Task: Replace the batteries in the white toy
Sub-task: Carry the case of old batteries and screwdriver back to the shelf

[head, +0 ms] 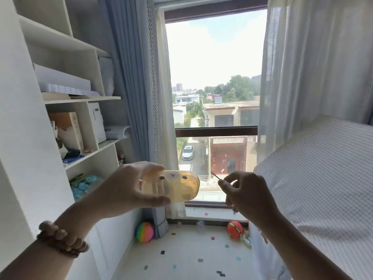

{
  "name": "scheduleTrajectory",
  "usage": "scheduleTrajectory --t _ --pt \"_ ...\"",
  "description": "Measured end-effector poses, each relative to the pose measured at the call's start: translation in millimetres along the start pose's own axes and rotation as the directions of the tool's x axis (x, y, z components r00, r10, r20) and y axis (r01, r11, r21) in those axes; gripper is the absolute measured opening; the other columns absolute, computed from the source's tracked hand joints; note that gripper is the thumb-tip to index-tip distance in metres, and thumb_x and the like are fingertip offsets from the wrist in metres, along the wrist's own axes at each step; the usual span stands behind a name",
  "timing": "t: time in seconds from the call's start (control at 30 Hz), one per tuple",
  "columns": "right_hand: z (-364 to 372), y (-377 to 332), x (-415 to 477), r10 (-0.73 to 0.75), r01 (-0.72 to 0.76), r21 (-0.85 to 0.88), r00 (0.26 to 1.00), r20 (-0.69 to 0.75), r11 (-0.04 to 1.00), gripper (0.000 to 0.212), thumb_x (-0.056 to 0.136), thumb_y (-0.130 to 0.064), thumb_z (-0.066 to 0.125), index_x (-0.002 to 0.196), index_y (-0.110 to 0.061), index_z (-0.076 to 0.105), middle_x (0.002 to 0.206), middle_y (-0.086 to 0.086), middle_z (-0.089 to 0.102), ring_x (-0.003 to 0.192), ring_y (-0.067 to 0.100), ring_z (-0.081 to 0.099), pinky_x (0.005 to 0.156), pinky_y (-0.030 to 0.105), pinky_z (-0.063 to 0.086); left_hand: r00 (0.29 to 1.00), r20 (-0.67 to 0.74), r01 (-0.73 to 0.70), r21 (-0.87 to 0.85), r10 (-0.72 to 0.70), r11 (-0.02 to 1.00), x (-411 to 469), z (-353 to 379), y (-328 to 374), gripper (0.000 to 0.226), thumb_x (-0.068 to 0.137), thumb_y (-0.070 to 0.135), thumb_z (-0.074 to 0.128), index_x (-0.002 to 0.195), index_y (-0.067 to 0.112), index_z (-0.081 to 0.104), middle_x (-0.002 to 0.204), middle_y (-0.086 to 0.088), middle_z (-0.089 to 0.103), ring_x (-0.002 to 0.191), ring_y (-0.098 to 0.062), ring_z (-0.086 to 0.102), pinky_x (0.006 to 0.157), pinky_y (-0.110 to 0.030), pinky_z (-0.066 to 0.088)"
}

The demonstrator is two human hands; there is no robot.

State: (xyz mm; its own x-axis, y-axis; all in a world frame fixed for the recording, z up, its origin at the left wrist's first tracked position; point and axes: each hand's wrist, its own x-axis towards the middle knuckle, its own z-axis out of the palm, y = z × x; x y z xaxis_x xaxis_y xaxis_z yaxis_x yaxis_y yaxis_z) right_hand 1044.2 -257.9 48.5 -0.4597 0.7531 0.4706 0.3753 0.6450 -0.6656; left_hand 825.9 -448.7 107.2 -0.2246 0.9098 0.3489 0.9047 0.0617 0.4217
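Two grips raised before the window (216,131): your left grip (129,187) clasps the toy (182,184), your right grip (249,196) pinches a thin tool (215,176).

a bright window (214,81) between pale curtains (137,77), white shelves (76,102) left, speckled floor (189,257) below.
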Motion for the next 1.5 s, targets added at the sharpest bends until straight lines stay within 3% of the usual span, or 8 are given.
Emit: scheduleTrajectory --t 0.27,0.53,0.63,0.83,0.97,1.2,1.4,1.5 --pt "86.2 9.8 119.7 0.048 -0.049 -0.029 0.999 -0.009 0.998 0.011 0.092 -0.031 0.07 0.086 -0.022 0.073 0.05 -0.005 0.071 0.038 0.004 0.065 0.059 0.034 0.064 1.0 0.019 -0.024 -0.036 0.025 0.999 110.5 0.5 -114.1 0.081 0.06 0.056 0.085 0.132 0.028 0.06 0.109 0.025 0.066 0.097 0.013 0.061 0.075 -0.009 0.051" --pt "188.3 46.3 279.2 0.075 -0.073 -0.041 0.995 0.069 0.997 0.01 0.092 -0.031 0.07 0.084 -0.024 0.071 0.051 -0.003 0.072 0.038 0.011 0.067 0.056 0.037 0.063 1.0 -0.006 0.028 -0.048 -0.029 0.998 250.9 9.5 -240.2 0.082 0.058 0.065 0.082 0.13 0.033 0.06 0.112 0.026 0.067 0.098 0.011 0.062 0.077 -0.008 0.05" --pt "221.9 58.6 347.2 0.075 -0.072 -0.036 0.991 0.114 0.997 0.013 0.092 -0.031 0.07 0.082 -0.023 0.07 0.05 -0.003 0.071 0.036 0.01 0.065 0.051 0.034 0.062 0.996 -0.009 0.087 -0.051 -0.088 0.995 302.1 12.2 -281.9 0.085 0.058 0.066 0.082 0.132 0.032 0.059 0.114 0.028 0.065 0.098 0.012 0.062 0.078 -0.009 0.05" --pt "300.7 67.4 465.1 0.063 -0.058 -0.036 0.982 0.177 0.998 0.017 0.092 -0.033 0.069 0.078 -0.024 0.07 0.047 -0.007 0.07 0.035 0.008 0.064 0.052 0.035 0.062 0.977 -0.104 0.181 -0.049 -0.185 0.982 378.9 8.6 -369.4 0.082 0.06 0.06 0.085 0.132 0.029 0.059 0.115 0.032 0.059 0.105 0.023 0.05 0.08 0.004 0.037" --pt "362.0 73.5 529.9 0.053 -0.049 -0.021 0.976 0.21 0.999 0.018 0.091 -0.034 0.068 0.075 -0.026 0.07 0.047 -0.008 0.07 0.036 0.006 0.064 0.055 0.036 0.062 0.963 -0.148 0.221 -0.058 -0.227 0.974 423.8 8.4 -433.2 0.085 0.059 0.061 0.085 0.134 0.028 0.058 0.119 0.032 0.058 0.108 0.024 0.049 0.082 0.005 0.035" --pt "474.4 72.8 647.3 0.034 -0.038 0.009 0.959 0.281 0.999 0.019 0.092 -0.035 0.068 0.075 -0.027 0.068 0.048 -0.006 0.07 0.035 0.007 0.063 0.051 0.023 0.054 0.936 -0.204 0.281 -0.062 -0.288 0.958 505.3 -1.6 -544.5 0.089 0.058 0.065 0.083 0.135 0.03 0.058 0.122 0.032 0.058 0.111 0.024 0.047 0.082 0.005 0.034" --pt "555.3 58.7 736.0 -0.045 0.03 0.051 0.947 0.318 0.998 0.017 0.092 -0.038 0.068 0.078 -0.028 0.069 0.049 -0.01 0.07 0.036 0.007 0.063 0.054 0.033 0.061 0.887 -0.236 0.393 -0.066 -0.397 0.917 552.0 -17.4 -620.5 0.086 0.057 0.065 0.085 0.133 0.036 0.058 0.114 0.029 0.065 0.104 0.017 0.057 0.079 -0.002 0.042" --pt "601.1 36.9 772.0 -0.131 0.114 0.069 0.92 0.369 0.991 0.014 0.092 -0.038 0.065 0.083 -0.029 0.071 0.051 -0.01 0.071 0.04 0.004 0.064 0.054 0.033 0.061 0.839 -0.273 0.472 -0.064 -0.47 0.879 557.6 -28.7 -654.2 0.087 0.055 0.068 0.084 0.132 0.038 0.058 0.12 0.03 0.063 0.108 0.016 0.057 0.089 -0.011 0.047"
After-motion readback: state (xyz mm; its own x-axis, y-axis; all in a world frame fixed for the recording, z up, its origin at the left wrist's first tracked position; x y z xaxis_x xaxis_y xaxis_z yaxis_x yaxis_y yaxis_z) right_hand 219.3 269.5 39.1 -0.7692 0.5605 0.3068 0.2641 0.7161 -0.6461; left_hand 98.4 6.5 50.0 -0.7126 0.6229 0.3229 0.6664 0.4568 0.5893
